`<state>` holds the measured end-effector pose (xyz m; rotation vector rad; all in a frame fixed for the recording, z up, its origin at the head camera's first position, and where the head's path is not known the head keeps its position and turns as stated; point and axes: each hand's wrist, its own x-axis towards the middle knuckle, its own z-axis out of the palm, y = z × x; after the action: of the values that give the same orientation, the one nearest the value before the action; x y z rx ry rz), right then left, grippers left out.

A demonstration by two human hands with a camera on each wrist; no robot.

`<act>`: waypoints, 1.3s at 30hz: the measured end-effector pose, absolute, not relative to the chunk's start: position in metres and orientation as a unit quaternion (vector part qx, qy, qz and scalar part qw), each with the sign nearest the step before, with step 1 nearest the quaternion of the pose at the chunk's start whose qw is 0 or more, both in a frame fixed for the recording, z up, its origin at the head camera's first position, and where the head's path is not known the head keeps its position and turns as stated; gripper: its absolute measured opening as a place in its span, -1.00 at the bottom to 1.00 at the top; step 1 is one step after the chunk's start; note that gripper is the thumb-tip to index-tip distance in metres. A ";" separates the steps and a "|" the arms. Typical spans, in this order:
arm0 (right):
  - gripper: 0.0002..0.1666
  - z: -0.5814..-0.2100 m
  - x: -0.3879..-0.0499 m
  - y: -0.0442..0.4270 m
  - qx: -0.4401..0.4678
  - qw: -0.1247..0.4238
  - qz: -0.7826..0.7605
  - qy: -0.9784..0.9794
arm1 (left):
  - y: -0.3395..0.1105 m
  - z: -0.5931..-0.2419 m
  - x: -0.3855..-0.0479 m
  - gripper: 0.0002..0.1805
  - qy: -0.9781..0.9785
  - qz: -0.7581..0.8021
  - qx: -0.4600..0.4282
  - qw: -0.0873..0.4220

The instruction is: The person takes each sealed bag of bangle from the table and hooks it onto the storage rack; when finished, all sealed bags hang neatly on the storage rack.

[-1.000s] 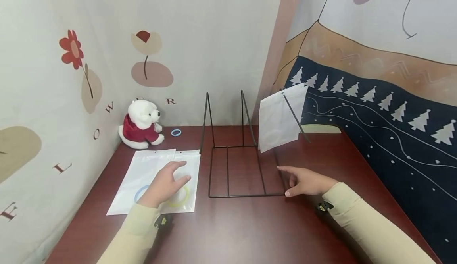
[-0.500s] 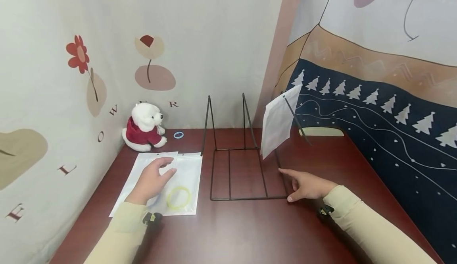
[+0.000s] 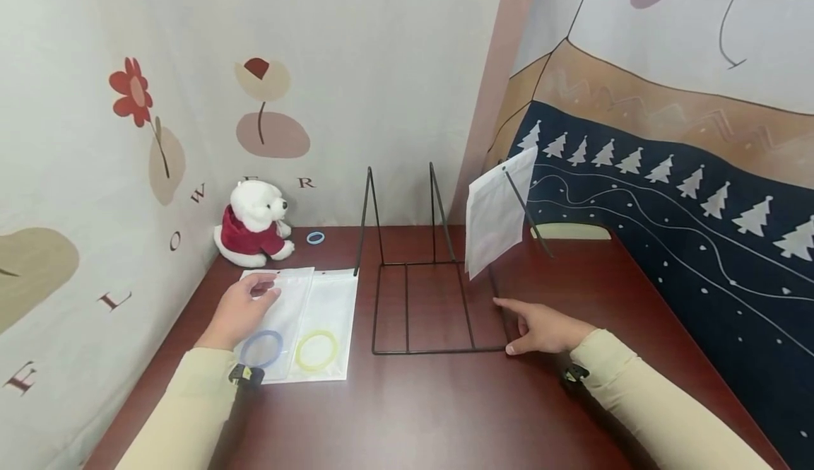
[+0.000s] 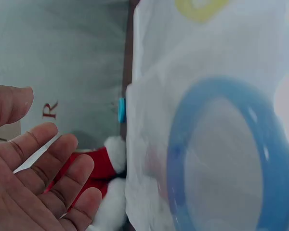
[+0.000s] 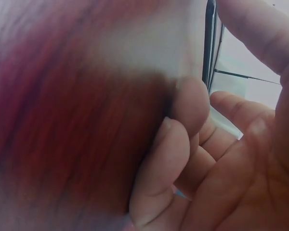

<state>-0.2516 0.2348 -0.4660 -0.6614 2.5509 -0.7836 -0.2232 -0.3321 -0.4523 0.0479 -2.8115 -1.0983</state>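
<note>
My left hand (image 3: pixel 237 312) hovers over the left of two white zip bags, its fingers loosely bent and nothing between them. Through that bag's (image 4: pixel 149 120) clear front shows a blue ring (image 3: pixel 262 349). It overlaps the second bag (image 3: pixel 337 293), which has a yellow ring (image 3: pixel 316 331) in it. With index finger and thumb spread, my right hand (image 3: pixel 552 327) touches the right front corner of a black wire rack (image 3: pixel 439 350); its other fingers (image 5: pixel 156 168) curl inward on the table. A white bag (image 3: pixel 499 219) hangs from the rack's right prong.
A white plush bear (image 3: pixel 254 219) in a red coat sits at the back left. Beside it lies a small light-blue ring (image 3: pixel 315 237). Two more prongs rise from the rack's back. A pale-green flat object (image 3: pixel 569 232) lies along the back right edge of the table (image 3: pixel 407 420).
My left hand has moved left across the bags, uncovering both rings. The hanging bag has swung round on its prong. My right hand stays at the rack's corner.
</note>
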 end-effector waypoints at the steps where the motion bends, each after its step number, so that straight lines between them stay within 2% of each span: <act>1: 0.14 -0.467 -0.252 0.235 -0.235 0.192 -0.277 0.912 | -0.334 -0.453 -0.224 -0.48 -0.930 -0.362 0.020 0.058; 11: 0.11 -0.469 -0.252 0.233 -0.239 0.182 -0.266 0.916 | -0.364 -0.457 -0.233 -0.47 -0.932 -0.356 0.059 0.042; 19: 0.13 -0.469 -0.252 0.234 -0.223 0.187 -0.266 0.919 | -0.390 -0.458 -0.241 -0.38 -0.922 -0.373 0.109 0.004; 30: 0.12 -0.469 -0.253 0.236 -0.223 0.178 -0.266 0.921 | -0.420 -0.462 -0.255 -0.27 -0.921 -0.367 0.109 -0.065; 39: 0.11 -0.468 -0.251 0.235 -0.220 0.180 -0.266 0.921 | -0.431 -0.468 -0.259 -0.33 -0.923 -0.357 0.107 -0.092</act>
<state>-0.2507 0.2354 -0.4675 -0.6229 2.6024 -0.7523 -0.2592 -0.4312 -0.4685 0.3557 -3.0838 -1.1920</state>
